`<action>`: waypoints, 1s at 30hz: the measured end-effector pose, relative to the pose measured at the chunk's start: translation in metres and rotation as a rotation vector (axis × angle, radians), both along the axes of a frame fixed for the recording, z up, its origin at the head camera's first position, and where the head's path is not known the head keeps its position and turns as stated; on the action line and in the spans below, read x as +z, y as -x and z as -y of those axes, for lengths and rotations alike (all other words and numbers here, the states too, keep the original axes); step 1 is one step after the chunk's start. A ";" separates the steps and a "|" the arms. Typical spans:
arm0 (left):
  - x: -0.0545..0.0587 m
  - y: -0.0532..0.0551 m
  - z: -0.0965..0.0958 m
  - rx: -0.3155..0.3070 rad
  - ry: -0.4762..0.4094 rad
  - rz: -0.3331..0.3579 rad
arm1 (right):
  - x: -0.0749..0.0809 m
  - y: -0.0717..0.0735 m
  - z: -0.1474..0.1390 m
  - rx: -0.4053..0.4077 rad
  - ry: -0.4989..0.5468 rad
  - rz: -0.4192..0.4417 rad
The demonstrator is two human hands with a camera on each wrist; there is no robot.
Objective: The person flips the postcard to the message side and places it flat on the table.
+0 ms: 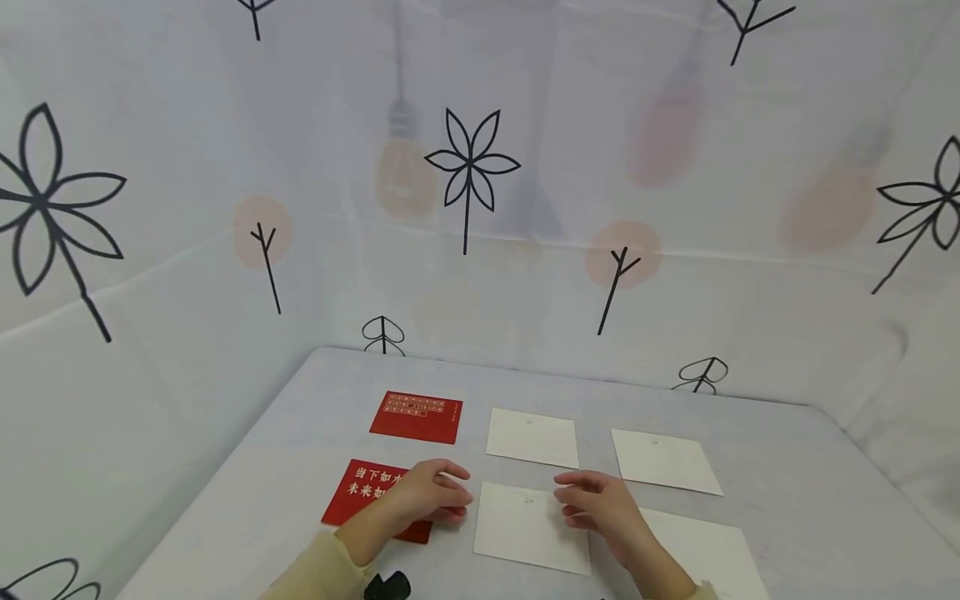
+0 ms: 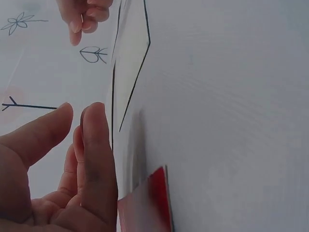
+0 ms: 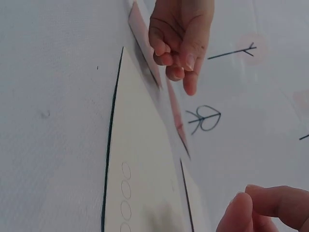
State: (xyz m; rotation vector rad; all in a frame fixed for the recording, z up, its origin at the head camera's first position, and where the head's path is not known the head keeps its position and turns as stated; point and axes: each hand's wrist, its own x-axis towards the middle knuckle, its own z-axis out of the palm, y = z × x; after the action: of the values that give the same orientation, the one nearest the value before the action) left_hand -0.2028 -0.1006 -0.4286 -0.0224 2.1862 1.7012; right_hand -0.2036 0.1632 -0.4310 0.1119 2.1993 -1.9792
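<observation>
My left hand (image 1: 427, 497) is held over the right part of a red card (image 1: 360, 490) with white Chinese lettering. In the left wrist view, its thumb and fingers (image 2: 96, 159) are apart with nothing between them. A cream-white card (image 1: 525, 529) lies flat in the middle of the front row, between both hands. Over that card's right edge hangs my right hand (image 1: 600, 506), fingers loosely bent and holding nothing. Its thumb and fingertips (image 3: 239, 210) come close together in the right wrist view. Partly behind the right forearm is another white card (image 1: 708, 550).
A back row holds a red card (image 1: 416, 418) with small printed boxes, a white card (image 1: 532, 439) and another white card (image 1: 666, 462). All lie on a white-covered table (image 1: 810, 492). A patterned white curtain (image 1: 525, 283) rises behind. A black object (image 1: 387, 586) shows beside the left sleeve.
</observation>
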 end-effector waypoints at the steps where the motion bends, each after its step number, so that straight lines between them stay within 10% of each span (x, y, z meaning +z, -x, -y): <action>1: 0.000 0.000 0.003 0.002 -0.004 0.000 | 0.000 0.000 0.002 0.002 0.007 0.001; 30: -0.001 -0.008 0.068 0.015 -0.054 0.005 | -0.011 -0.003 0.070 0.134 0.158 -0.002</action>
State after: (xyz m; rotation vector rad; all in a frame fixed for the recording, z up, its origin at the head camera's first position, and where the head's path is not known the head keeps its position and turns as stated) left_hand -0.1943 -0.1682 -0.4300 -0.0298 2.1407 1.7656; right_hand -0.2005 0.0935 -0.4423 -0.0581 1.9853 -2.0688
